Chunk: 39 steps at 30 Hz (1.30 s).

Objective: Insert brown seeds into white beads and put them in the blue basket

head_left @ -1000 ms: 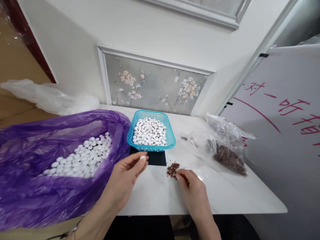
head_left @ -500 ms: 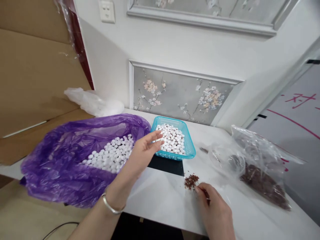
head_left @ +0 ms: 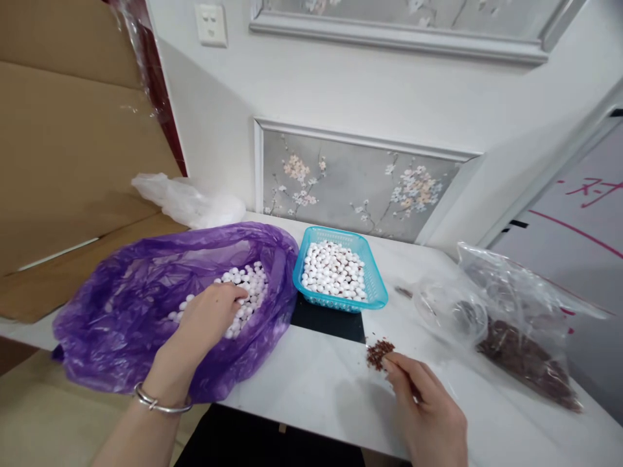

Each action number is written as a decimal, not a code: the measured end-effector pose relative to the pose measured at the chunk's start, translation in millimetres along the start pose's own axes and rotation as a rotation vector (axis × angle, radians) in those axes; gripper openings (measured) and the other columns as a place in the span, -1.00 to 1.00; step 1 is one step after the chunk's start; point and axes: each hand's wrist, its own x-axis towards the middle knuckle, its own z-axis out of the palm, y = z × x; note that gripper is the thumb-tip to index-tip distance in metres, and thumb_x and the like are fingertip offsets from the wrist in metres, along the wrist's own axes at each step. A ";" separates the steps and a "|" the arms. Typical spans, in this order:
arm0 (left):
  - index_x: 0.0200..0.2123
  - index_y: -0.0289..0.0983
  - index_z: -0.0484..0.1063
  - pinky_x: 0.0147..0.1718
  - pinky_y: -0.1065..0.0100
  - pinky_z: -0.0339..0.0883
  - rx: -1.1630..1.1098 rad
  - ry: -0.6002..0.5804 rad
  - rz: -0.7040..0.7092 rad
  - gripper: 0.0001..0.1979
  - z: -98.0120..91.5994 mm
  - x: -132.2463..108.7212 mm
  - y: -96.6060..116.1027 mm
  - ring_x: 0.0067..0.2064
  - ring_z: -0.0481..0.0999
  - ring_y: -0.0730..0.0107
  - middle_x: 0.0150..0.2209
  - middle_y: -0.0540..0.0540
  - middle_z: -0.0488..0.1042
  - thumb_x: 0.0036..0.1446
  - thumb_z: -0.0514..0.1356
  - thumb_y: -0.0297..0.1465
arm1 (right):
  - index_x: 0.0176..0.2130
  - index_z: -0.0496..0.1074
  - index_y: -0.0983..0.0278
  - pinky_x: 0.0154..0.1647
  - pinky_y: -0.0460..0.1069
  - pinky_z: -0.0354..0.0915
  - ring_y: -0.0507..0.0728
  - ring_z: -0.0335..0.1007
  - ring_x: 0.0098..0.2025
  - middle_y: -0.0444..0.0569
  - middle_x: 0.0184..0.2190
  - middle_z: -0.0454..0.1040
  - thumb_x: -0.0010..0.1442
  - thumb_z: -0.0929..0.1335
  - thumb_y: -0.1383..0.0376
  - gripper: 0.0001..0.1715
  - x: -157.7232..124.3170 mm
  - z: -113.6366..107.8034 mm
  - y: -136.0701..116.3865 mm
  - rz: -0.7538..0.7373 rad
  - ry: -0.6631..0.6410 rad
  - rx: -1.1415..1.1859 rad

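White balls (head_left: 256,286): left hand (head_left: 211,314) now among them, earlier over basket (head_left: 374,285), can't tell grip; right hand (head_left: 428,403) stays pinched at brown bits (head_left: 377,353).

Small white balls (head_left: 256,283) heaped in purple bag (head_left: 121,340), red-brown bits (head_left: 378,352) piled on tabletop (head_left: 311,383)

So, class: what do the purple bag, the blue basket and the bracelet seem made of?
Purple bag: seemingly thin, glossy plastic film, crinkled and see-through in places.
Blue basket: probably moulded plastic, shiny, with perforated walls.
Bracelet: likely polished metal, silvery with bright highlights.
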 end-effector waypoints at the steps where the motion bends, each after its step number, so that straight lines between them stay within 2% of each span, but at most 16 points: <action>1: -0.30 -0.15 0.63 -0.19 0.20 0.27 -0.002 0.010 0.000 -0.74 -0.8 -0.1 2.8 -0.16 0.54 -0.05 -0.22 -0.20 0.63 0.01 0.15 -0.45 | -0.31 0.55 0.17 -0.30 -0.02 0.37 0.16 0.49 -0.34 -0.03 -0.30 0.57 0.15 0.34 0.04 -0.69 -1.6 -0.5 -5.3 0.038 -0.016 0.050; 4: -0.23 -0.20 0.61 -0.14 0.22 0.26 -0.070 0.065 0.022 -0.75 -5.0 -5.4 17.6 -0.16 0.53 0.01 -0.17 -0.20 0.60 0.09 0.13 -0.39 | -0.29 0.55 0.21 -0.34 -0.02 0.39 0.14 0.46 -0.43 -0.05 -0.45 0.54 0.10 0.39 0.06 -0.70 -7.3 0.6 -23.7 0.122 -0.086 0.254; 6: -0.21 -0.21 0.59 -0.17 0.29 0.29 -0.337 0.063 0.005 -0.77 -4.7 -15.1 33.5 -0.19 0.53 0.10 -0.20 -0.15 0.60 0.09 0.19 -0.32 | -0.30 0.53 0.22 -0.34 -0.02 0.38 0.12 0.43 -0.44 -0.08 -0.51 0.50 0.12 0.39 0.09 -0.74 -11.6 3.7 -38.7 0.149 -0.128 0.414; 8: -0.25 -0.21 0.58 -0.27 0.37 0.33 -0.774 -0.064 -0.086 -0.78 1.0 -28.8 52.1 -0.28 0.53 0.23 -0.33 -0.08 0.59 0.01 0.30 -0.28 | -0.30 0.49 0.22 -0.36 -0.04 0.37 0.09 0.40 -0.46 -0.12 -0.54 0.47 0.13 0.39 0.10 -0.76 -15.4 7.7 -54.5 0.189 -0.171 0.568; 10: -0.29 -0.22 0.57 -0.33 0.45 0.34 -1.159 -0.289 -0.218 -0.79 11.2 -43.2 69.4 -0.35 0.49 0.38 -0.43 -0.03 0.54 -0.04 0.36 -0.30 | -0.31 0.44 0.21 -0.40 -0.08 0.35 0.05 0.38 -0.48 -0.15 -0.55 0.46 0.15 0.39 0.11 -0.78 -18.1 11.1 -68.5 0.243 -0.238 0.692; 12: -0.32 -0.25 0.57 -0.32 0.52 0.34 -1.403 -0.463 -0.323 -0.82 22.9 -54.9 81.9 -0.37 0.45 0.51 -0.42 0.00 0.50 -0.03 0.38 -0.34 | -0.34 0.42 0.22 -0.40 -0.10 0.33 0.02 0.38 -0.49 -0.15 -0.55 0.47 0.17 0.38 0.13 -0.79 -19.7 13.2 -79.2 0.276 -0.315 0.772; 14: -0.31 -0.26 0.56 -0.32 0.56 0.34 -1.536 -0.550 -0.380 -0.85 33.1 -62.2 89.3 -0.39 0.43 0.57 -0.40 0.01 0.47 0.00 0.36 -0.37 | -0.37 0.42 0.24 -0.38 -0.11 0.33 0.01 0.37 -0.48 -0.14 -0.55 0.46 0.19 0.37 0.14 -0.79 -20.6 14.1 -86.7 0.269 -0.373 0.805; 17: -0.33 -0.28 0.53 -0.36 0.55 0.34 -1.619 -0.626 -0.362 -0.90 43.0 -66.5 94.1 -0.43 0.40 0.59 -0.44 0.02 0.43 0.10 0.29 -0.37 | -0.40 0.41 0.24 -0.38 -0.12 0.31 0.01 0.34 -0.46 -0.15 -0.54 0.42 0.22 0.34 0.18 -0.78 -20.9 15.4 -93.0 0.212 -0.399 0.798; 20: -0.37 -0.31 0.50 -0.37 0.54 0.32 -1.634 -0.671 -0.312 -0.85 47.7 -68.0 96.3 -0.44 0.38 0.57 -0.49 0.02 0.39 0.16 0.24 -0.34 | -0.38 0.38 0.23 -0.37 -0.13 0.29 0.00 0.32 -0.43 -0.17 -0.50 0.38 0.27 0.31 0.22 -0.80 -20.1 18.0 -94.1 0.137 -0.376 0.766; 25: -0.38 -0.31 0.50 -0.35 0.56 0.30 -1.613 -0.642 -0.350 -0.86 50.6 -69.7 96.2 -0.42 0.33 0.60 -0.45 0.03 0.37 0.11 0.28 -0.34 | -0.35 0.32 0.21 -0.29 -0.11 0.28 0.01 0.30 -0.34 -0.16 -0.40 0.32 0.31 0.26 0.31 -0.84 -19.3 22.6 -89.3 -0.014 -0.362 0.703; 31: -0.38 -0.27 0.52 -0.31 0.52 0.29 -1.592 -0.619 -0.371 -0.86 49.9 -70.6 94.4 -0.38 0.35 0.57 -0.42 0.03 0.41 0.01 0.36 -0.33 | -0.34 0.30 0.20 -0.32 -0.09 0.27 0.02 0.28 -0.35 -0.16 -0.40 0.29 0.32 0.24 0.32 -0.85 -20.6 24.0 -89.5 -0.052 -0.354 0.667; 39: -0.38 -0.24 0.51 -0.31 0.49 0.25 -1.547 -0.603 -0.308 -0.87 51.0 -71.6 93.6 -0.38 0.32 0.54 -0.46 0.06 0.37 0.01 0.35 -0.32 | -0.33 0.31 0.20 -0.33 -0.07 0.27 0.03 0.30 -0.34 -0.14 -0.39 0.31 0.31 0.25 0.35 -0.86 -22.5 22.0 -91.7 -0.099 -0.338 0.617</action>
